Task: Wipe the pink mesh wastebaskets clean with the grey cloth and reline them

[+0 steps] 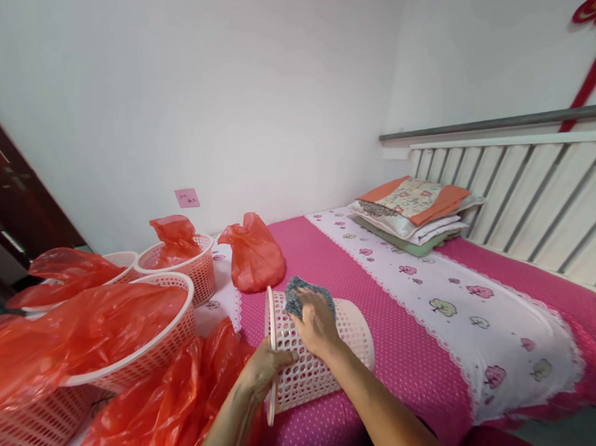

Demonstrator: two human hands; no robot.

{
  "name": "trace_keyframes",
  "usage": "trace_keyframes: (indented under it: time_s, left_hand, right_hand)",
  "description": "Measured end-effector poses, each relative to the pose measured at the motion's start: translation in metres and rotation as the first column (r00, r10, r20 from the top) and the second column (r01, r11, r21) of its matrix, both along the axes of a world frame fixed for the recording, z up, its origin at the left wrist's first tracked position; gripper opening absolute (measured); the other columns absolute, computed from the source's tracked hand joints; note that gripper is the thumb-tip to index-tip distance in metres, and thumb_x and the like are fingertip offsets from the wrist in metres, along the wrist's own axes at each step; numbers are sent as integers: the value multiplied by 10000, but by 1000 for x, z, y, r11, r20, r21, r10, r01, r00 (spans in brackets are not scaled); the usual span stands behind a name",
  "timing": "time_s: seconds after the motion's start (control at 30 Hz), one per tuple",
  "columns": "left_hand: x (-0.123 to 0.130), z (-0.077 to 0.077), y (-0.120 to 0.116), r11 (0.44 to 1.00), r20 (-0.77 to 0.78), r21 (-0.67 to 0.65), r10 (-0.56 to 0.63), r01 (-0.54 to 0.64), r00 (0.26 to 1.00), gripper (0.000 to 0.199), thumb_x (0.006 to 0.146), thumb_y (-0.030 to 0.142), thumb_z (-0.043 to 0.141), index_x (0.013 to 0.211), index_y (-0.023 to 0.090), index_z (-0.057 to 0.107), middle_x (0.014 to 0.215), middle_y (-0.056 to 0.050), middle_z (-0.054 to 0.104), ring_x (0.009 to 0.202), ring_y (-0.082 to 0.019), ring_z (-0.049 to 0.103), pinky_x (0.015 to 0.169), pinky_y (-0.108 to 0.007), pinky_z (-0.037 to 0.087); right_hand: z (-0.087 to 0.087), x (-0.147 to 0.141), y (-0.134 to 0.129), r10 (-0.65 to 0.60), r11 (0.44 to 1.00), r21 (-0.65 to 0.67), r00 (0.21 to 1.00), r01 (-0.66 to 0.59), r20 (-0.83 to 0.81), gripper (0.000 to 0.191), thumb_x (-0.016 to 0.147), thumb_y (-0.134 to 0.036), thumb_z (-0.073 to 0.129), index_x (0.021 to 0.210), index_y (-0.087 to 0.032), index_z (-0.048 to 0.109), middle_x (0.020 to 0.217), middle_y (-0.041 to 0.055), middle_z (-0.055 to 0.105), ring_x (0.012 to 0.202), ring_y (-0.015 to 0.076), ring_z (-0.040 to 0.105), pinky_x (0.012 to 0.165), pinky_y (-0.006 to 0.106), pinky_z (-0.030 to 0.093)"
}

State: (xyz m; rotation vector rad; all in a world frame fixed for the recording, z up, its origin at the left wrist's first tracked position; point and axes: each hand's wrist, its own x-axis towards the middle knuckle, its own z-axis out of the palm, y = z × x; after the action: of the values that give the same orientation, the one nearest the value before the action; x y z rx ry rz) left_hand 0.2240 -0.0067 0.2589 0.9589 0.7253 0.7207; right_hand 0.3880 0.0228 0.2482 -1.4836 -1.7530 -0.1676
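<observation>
A pale pink plastic basket (314, 365) with a perforated wall lies on its side on the bed, its rim facing left. My left hand (263, 369) grips that rim, the thumb resting on the outer wall. On the basket's upper side, my right hand (316, 322) presses a grey-blue cloth (293, 295) against the wall, fingers closed over it. Close to my left forearm is a crumpled red plastic bag (181, 397). Another red bag (256, 257), bulging, sits beyond the basket.
Several similar baskets (191, 311) with red bags in them stand at the left. Folded bedding (413, 206) is stacked by the white slatted headboard (532, 190). A pink-and-white sheet (409, 304) covers the bed, and a pink note (187, 197) is on the wall.
</observation>
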Motion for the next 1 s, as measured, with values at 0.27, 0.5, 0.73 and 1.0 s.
trace_keyframes:
  time_s: [0.27, 0.5, 0.73, 1.0]
  left_hand:
    - [0, 8, 0, 1000, -26, 4, 18, -17, 1000, 429, 562, 51, 825, 983, 121, 792, 831, -102, 825, 941, -337, 786, 921, -435, 597]
    - [2, 8, -2, 996, -8, 81, 43, -42, 999, 485, 585, 110, 893, 1057, 166, 799, 954, -112, 835, 1052, -355, 751, 955, -442, 590]
    - [0, 8, -4, 998, 9, 61, 3, -4, 1000, 419, 631, 175, 894, 1040, 139, 807, 931, -119, 835, 984, -338, 771, 937, -436, 594]
    - [-5, 9, -2, 1000, -42, 5, -30, 31, 999, 446, 644, 177, 859, 1075, 84, 790, 990, -165, 835, 905, -305, 786, 906, -415, 591]
  right_hand:
    - [17, -33, -13, 126, 992, -7, 992, -126, -29, 560, 939, -278, 685, 1477, -185, 557, 1511, 154, 608, 1448, 311, 519, 1227, 560, 371]
    - [10, -37, -55, 178, 983, -33, 982, -180, -61, 699, 911, -157, 628, 1580, -221, 436, 1626, 129, 483, 1545, 307, 383, 1275, 598, 307]
    - [-23, -7, -101, 258, 965, -56, 965, -255, 38, 880, 888, -90, 576, 1673, -311, 245, 1710, 58, 368, 1589, 299, 305, 1297, 635, 239]
    - [-83, 71, -105, -33, 997, 68, 994, 40, -101, 664, 961, -210, 572, 1589, -371, 427, 1652, 39, 464, 1543, 345, 388, 1248, 672, 306]
